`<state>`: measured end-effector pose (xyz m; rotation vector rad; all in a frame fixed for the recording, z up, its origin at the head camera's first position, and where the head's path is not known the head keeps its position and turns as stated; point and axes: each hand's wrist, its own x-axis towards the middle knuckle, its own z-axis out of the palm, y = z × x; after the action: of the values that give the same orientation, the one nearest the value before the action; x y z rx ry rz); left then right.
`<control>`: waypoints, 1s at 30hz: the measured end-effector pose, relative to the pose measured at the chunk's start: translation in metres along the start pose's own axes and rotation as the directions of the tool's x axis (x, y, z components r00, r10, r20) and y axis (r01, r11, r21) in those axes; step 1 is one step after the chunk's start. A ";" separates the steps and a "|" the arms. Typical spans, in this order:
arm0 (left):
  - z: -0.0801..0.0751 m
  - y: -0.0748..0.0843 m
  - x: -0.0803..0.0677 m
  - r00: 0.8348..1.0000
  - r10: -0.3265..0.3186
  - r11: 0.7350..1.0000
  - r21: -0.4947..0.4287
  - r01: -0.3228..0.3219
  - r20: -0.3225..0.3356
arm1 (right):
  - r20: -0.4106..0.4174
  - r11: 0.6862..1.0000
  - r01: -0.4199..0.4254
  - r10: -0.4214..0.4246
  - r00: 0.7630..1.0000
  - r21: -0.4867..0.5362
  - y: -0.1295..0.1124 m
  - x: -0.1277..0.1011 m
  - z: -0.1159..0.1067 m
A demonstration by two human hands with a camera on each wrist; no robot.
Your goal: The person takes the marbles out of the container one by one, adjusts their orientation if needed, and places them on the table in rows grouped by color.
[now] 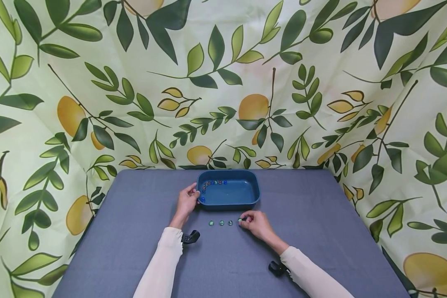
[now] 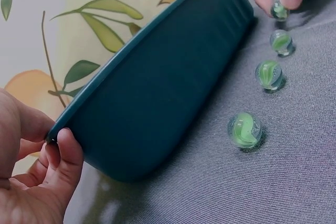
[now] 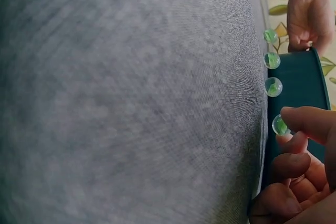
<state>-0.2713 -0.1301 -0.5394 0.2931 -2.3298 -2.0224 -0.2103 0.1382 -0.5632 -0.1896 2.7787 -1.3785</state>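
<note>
A dark blue rectangular tub [image 1: 231, 205] stands at the back of the table, with several coloured marbles [image 1: 216, 182] along its left and back inner edges. My left hand [image 1: 188, 202] pinches the tub's left rim between thumb and fingers, as the left wrist view shows up close. In front of the tub, three clear marbles with green swirls [image 2: 245, 129] lie in a row on the cloth. At the row's right end, my right hand [image 1: 256, 223] pinches another green-swirled marble [image 3: 281, 125] between thumb and fingertip, at or just above the cloth.
Grey-blue cloth [image 1: 301, 207] covers the table. Behind and on both sides hangs a fabric backdrop [image 1: 216, 95] printed with leaves and fruit. A black wrist-worn device [image 1: 191, 237] sits by the left cuff, and another black device [image 1: 277, 268] by the right.
</note>
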 end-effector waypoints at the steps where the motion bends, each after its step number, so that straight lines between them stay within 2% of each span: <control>1: 0.000 0.000 0.000 1.000 0.000 1.000 0.000 0.000 0.000 | 0.000 1.000 0.006 -0.006 1.000 -0.008 0.000 0.000 0.000; 22: -0.001 0.001 -0.002 1.000 0.005 1.000 0.008 -0.005 -0.001 | 0.030 0.998 0.010 -0.008 1.000 -0.057 0.003 0.002 0.004; 30: -0.001 0.000 0.000 1.000 0.000 1.000 0.007 0.000 -0.004 | 0.012 1.000 0.001 -0.001 1.000 -0.006 -0.001 0.000 -0.003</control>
<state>-0.2711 -0.1310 -0.5396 0.2972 -2.3349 -2.0117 -0.2105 0.1402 -0.5604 -0.1984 2.7739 -1.3653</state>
